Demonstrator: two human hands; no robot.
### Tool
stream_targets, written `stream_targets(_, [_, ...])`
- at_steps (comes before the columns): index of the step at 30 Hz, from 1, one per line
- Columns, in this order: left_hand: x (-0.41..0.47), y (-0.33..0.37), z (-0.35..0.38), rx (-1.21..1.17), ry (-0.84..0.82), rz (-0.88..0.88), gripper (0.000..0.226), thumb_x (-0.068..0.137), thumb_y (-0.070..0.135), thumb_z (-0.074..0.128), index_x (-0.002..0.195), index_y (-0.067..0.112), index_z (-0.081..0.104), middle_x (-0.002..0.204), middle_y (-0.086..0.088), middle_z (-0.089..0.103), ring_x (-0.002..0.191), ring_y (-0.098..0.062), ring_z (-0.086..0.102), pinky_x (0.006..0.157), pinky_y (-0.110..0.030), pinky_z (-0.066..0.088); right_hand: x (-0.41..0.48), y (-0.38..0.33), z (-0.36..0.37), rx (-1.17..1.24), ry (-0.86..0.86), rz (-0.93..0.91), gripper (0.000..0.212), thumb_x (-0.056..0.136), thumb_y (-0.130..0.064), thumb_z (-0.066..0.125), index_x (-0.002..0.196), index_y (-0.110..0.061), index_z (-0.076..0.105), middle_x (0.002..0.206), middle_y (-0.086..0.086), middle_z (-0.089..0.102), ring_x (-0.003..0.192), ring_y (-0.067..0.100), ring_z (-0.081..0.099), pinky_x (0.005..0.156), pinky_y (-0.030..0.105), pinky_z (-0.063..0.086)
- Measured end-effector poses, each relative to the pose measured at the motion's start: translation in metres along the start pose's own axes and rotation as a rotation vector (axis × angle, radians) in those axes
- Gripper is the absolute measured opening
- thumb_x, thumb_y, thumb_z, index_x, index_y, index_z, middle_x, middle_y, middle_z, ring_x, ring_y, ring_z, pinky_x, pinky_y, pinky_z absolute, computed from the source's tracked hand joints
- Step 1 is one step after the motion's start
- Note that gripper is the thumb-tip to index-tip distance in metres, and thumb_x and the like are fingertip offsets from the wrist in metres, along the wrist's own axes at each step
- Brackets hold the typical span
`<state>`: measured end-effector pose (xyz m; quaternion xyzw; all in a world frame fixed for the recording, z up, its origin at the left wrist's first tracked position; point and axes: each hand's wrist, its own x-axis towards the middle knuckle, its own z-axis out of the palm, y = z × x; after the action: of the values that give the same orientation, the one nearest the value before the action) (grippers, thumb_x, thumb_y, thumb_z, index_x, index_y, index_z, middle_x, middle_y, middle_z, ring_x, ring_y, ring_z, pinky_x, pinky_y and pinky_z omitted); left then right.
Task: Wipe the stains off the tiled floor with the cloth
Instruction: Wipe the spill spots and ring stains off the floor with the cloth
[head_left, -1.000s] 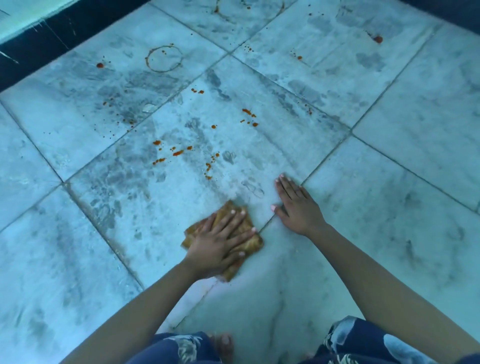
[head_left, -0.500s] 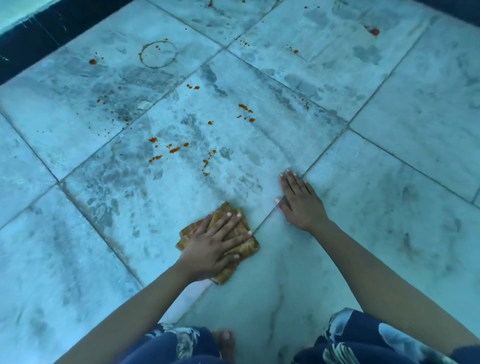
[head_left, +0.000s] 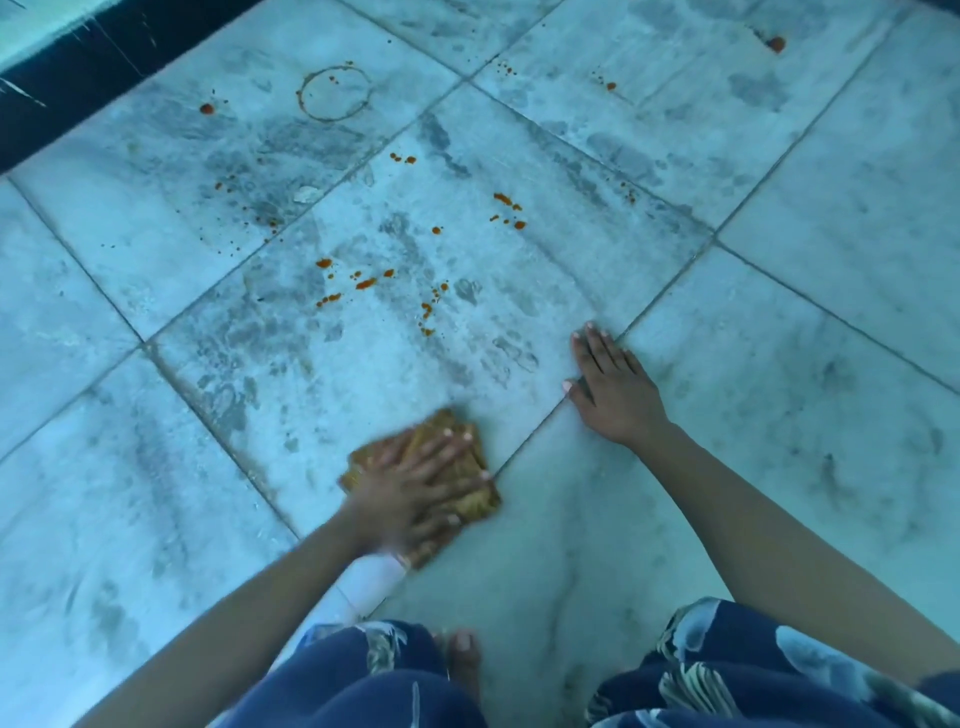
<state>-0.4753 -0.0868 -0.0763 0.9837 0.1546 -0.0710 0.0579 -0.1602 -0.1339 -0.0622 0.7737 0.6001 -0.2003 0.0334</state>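
Fingers (head_left: 598, 349) lie flat: left hand (head_left: 410, 488) presses the cloth (head_left: 475, 503), right hand (head_left: 615, 392) rests on the floor (head_left: 779, 467). Push toward the stains (head_left: 365, 283).

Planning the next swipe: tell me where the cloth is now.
In the head view, the cloth lies lower centre on the tiled floor, pressed under the left hand, beside a grout line; the right hand rests flat up-right of it.
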Motion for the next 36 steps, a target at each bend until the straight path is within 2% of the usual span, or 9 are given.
stream_targets(3, [0.032, -0.036, -0.016, -0.004, 0.008, -0.245, 0.054, 0.094, 0.061, 0.003, 0.146, 0.045, 0.002, 0.159, 0.001, -0.001, 0.145, -0.025, 0.013, 0.114, -0.046, 0.0, 0.001, -0.002, -0.003, 0.005, 0.003, -0.002, 0.063, 0.101, -0.04, 0.025, 0.151, -0.014, -0.004, 0.158, 0.004, -0.012, 0.146, 0.017, -0.008, 0.116, 0.033, 0.0])
stream_targets(6, [0.083, -0.022, -0.032, -0.06, -0.035, -0.428, 0.056, 0.088, 0.062, -0.002, 0.141, 0.047, -0.011, 0.159, 0.0, -0.007, 0.147, -0.021, -0.004, 0.114, -0.048, -0.006, 0.0, -0.004, -0.005, -0.003, 0.015, 0.0, 0.064, 0.101, -0.04, 0.028, 0.151, -0.014, -0.001, 0.159, 0.004, -0.009, 0.146, 0.018, -0.005, 0.116, 0.034, 0.002])
stream_targets(12, [0.017, 0.001, -0.009, -0.042, 0.017, -0.104, 0.052, 0.097, 0.056, 0.019, 0.146, 0.04, 0.021, 0.155, -0.003, 0.023, 0.141, -0.023, 0.025, 0.11, -0.048, 0.016, 0.001, -0.005, -0.007, -0.002, -0.036, 0.025, 0.066, 0.1, -0.043, 0.027, 0.151, -0.017, -0.007, 0.158, 0.002, -0.015, 0.146, 0.015, -0.009, 0.116, 0.033, 0.001])
stream_targets(19, [0.073, -0.045, -0.028, -0.139, 0.002, -0.484, 0.065, 0.086, 0.062, -0.001, 0.146, 0.038, -0.006, 0.158, 0.006, -0.008, 0.146, -0.015, -0.006, 0.117, -0.043, 0.0, 0.009, -0.004, -0.022, -0.133, -0.204, 0.023, 0.076, 0.098, -0.053, 0.028, 0.149, -0.015, -0.013, 0.157, 0.006, -0.02, 0.146, 0.02, -0.009, 0.116, 0.035, 0.001])
stream_targets(22, [0.082, -0.023, -0.031, -0.09, -0.022, -0.389, 0.064, 0.089, 0.058, 0.002, 0.148, 0.035, -0.004, 0.158, 0.004, -0.007, 0.146, -0.017, -0.006, 0.116, -0.042, -0.007, 0.009, -0.007, -0.025, -0.149, -0.228, 0.036, 0.076, 0.097, -0.053, 0.028, 0.15, -0.015, -0.013, 0.157, 0.006, -0.02, 0.146, 0.019, -0.007, 0.116, 0.035, 0.002])
stream_targets(26, [0.01, -0.02, -0.011, -0.046, 0.028, -0.163, 0.058, 0.097, 0.054, 0.013, 0.15, 0.03, 0.011, 0.155, -0.004, 0.02, 0.142, -0.023, 0.02, 0.111, -0.047, 0.013, 0.008, -0.013, -0.027, -0.115, -0.217, 0.058, 0.074, 0.098, -0.051, 0.027, 0.15, -0.015, -0.011, 0.157, 0.005, -0.018, 0.146, 0.018, -0.006, 0.117, 0.033, 0.002])
stream_targets(29, [-0.015, -0.06, -0.01, -0.097, 0.001, -0.371, 0.061, 0.095, 0.058, 0.003, 0.15, 0.032, 0.004, 0.155, -0.004, 0.017, 0.142, -0.026, 0.023, 0.111, -0.051, 0.025, 0.005, -0.022, -0.022, -0.095, -0.152, 0.109, 0.073, 0.098, -0.051, 0.027, 0.15, -0.013, -0.009, 0.158, 0.007, -0.015, 0.146, 0.02, -0.003, 0.116, 0.033, 0.002])
stream_targets(33, [0.052, -0.097, -0.03, -0.216, -0.067, -0.593, 0.067, 0.088, 0.064, 0.002, 0.149, 0.035, -0.003, 0.159, -0.001, -0.01, 0.146, -0.02, -0.007, 0.116, -0.047, 0.0, 0.006, -0.046, -0.023, -0.116, -0.114, 0.064, 0.076, 0.098, -0.05, 0.028, 0.149, -0.007, -0.009, 0.158, 0.009, -0.013, 0.146, 0.019, -0.005, 0.116, 0.032, -0.002])
stream_targets(36, [0.099, -0.081, -0.041, -0.216, -0.072, -0.553, 0.058, 0.097, 0.054, 0.014, 0.148, 0.037, -0.007, 0.158, 0.0, -0.016, 0.145, -0.018, -0.014, 0.116, -0.047, -0.007, 0.018, -0.054, -0.029, -0.135, -0.079, 0.057, 0.075, 0.099, -0.049, 0.028, 0.149, -0.007, -0.008, 0.158, 0.008, -0.011, 0.146, 0.018, -0.005, 0.115, 0.031, -0.003])
